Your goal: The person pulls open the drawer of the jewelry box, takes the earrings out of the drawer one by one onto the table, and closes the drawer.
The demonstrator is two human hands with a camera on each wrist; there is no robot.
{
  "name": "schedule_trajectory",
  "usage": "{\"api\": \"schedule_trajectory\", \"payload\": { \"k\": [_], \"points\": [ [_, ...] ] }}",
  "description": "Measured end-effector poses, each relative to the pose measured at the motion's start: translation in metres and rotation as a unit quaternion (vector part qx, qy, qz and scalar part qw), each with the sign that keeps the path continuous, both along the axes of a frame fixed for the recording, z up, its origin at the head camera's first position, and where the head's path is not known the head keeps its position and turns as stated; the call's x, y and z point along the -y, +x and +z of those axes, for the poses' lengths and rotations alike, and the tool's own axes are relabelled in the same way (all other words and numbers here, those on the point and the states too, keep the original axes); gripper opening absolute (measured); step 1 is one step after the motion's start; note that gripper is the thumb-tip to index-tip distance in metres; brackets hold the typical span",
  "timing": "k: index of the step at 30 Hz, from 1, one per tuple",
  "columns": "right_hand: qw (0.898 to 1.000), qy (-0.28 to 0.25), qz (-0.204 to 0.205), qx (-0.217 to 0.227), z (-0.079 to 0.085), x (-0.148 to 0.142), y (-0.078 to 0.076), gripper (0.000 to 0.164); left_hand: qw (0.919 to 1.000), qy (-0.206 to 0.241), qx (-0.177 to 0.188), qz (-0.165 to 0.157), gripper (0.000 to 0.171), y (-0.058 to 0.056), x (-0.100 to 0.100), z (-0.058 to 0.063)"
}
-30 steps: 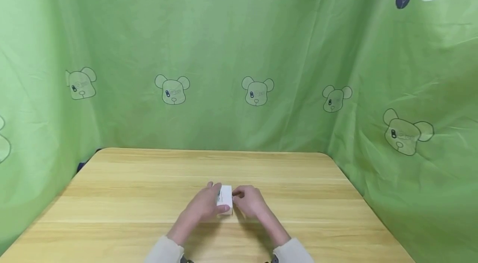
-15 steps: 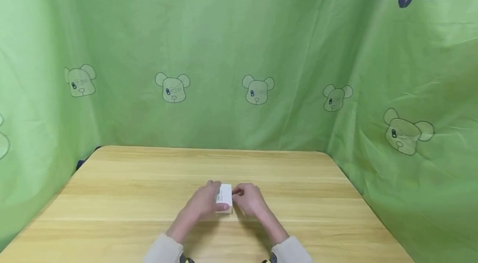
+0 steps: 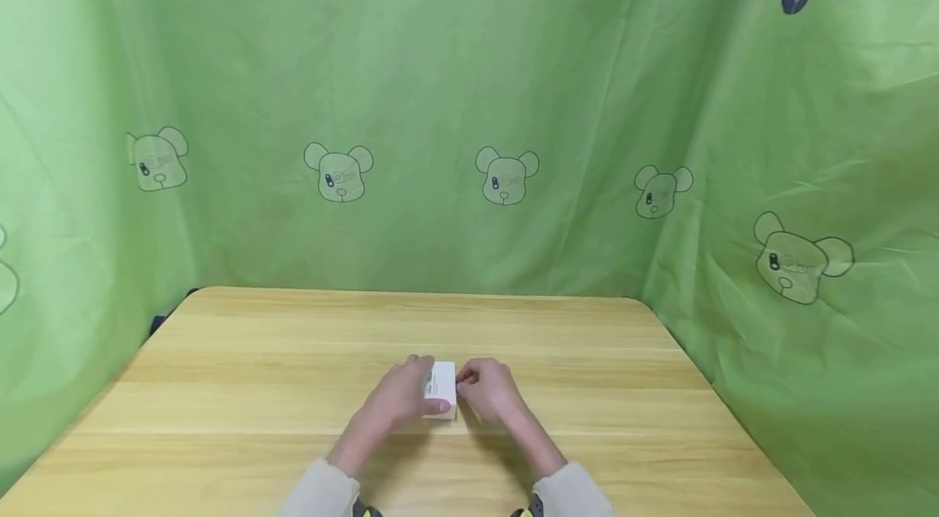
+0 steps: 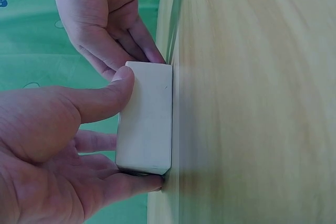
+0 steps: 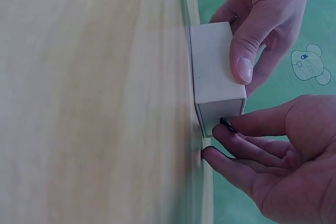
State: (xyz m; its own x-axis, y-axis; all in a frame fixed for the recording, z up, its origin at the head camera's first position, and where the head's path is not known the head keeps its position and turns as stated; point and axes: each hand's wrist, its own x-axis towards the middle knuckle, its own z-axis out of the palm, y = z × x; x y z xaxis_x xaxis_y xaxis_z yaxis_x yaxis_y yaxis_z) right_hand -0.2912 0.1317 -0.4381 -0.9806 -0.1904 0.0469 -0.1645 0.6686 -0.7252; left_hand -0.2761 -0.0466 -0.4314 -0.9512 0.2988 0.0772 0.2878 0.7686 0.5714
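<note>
A small white cardboard box (image 3: 443, 380) lies on the wooden table, with some dark print on its top. My left hand (image 3: 398, 396) grips it from the left: the thumb presses the near side, and the other fingers reach round the far side and left end. At the box's right end, my right hand (image 3: 493, 393) pinches a small black tab (image 5: 226, 124) between thumb and forefinger. The tab sits right at the end face in the right wrist view; its other end is hidden. The right hand's remaining fingers are bent loosely below, close to the tabletop.
The table (image 3: 257, 386) has a light wood grain and rounded far corners. Behind it and along both sides hangs a green curtain (image 3: 425, 93) printed with bear heads. Pale sleeves (image 3: 323, 491) cover both forearms.
The head view has shifted slightly. Both hands keep nearly the same places on the box and the tab, and the box stays where it was.
</note>
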Motion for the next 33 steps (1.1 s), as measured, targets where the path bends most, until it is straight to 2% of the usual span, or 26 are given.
{"api": "schedule_trajectory", "payload": {
  "k": [12,33],
  "points": [
    [1.0,-0.008,0.0,0.012,0.0,0.0012,-0.0001,0.011,1.0,-0.005,0.0,0.0,0.081,0.0018,0.0003,-0.0014],
    [1.0,-0.003,-0.007,-0.007,-0.0012,-0.0004,-0.006,0.01,0.9998,-0.011,-0.013,-0.008,0.08,-0.0026,0.0009,-0.0026]
  ]
}}
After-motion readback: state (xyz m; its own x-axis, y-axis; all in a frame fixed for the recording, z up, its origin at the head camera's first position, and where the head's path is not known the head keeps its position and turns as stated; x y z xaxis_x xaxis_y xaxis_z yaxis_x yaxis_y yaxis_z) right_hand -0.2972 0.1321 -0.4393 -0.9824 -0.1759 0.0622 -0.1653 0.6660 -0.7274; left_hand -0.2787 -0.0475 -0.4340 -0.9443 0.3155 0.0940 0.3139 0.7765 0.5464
